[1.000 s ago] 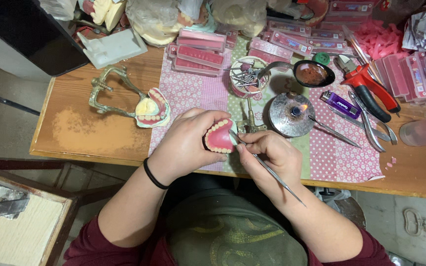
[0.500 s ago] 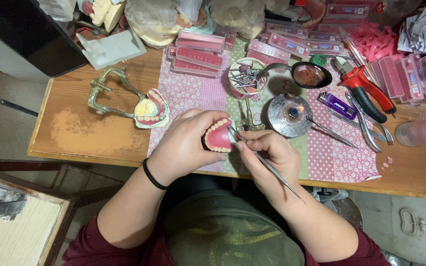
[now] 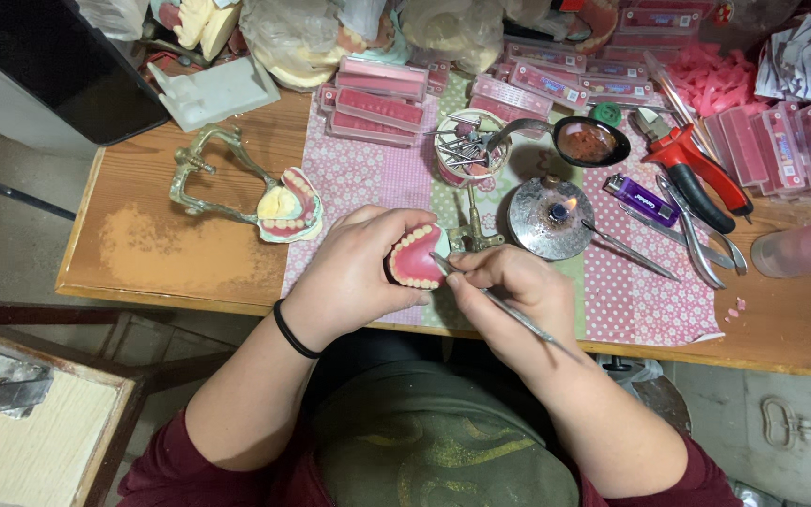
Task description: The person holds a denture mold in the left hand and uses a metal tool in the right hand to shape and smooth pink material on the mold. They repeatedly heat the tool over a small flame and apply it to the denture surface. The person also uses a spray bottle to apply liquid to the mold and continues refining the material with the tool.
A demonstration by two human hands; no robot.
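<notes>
Cluttered wooden workbench [image 3: 180,253] with a patterned cloth [image 3: 645,300], lit spirit burner [image 3: 550,217] and red pliers [image 3: 696,167]. Pink denture [image 3: 414,257] gripped in the left hand [image 3: 354,272], just above the bench edge. Thin metal tool [image 3: 504,305] pinched in the right hand [image 3: 509,291], tip touching the denture.

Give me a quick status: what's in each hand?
Left hand grips false teeth. Right hand holds metal pick, tip at teeth. Lit burner close behind.

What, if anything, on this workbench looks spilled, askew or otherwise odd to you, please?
Two small things. A patch of pale powdery dust is spread over the bare wood left of the brass articulator. A few pink wax crumbs lie loose near the mat's right edge. The spirit lamp burns close to the purple lighter.
</notes>
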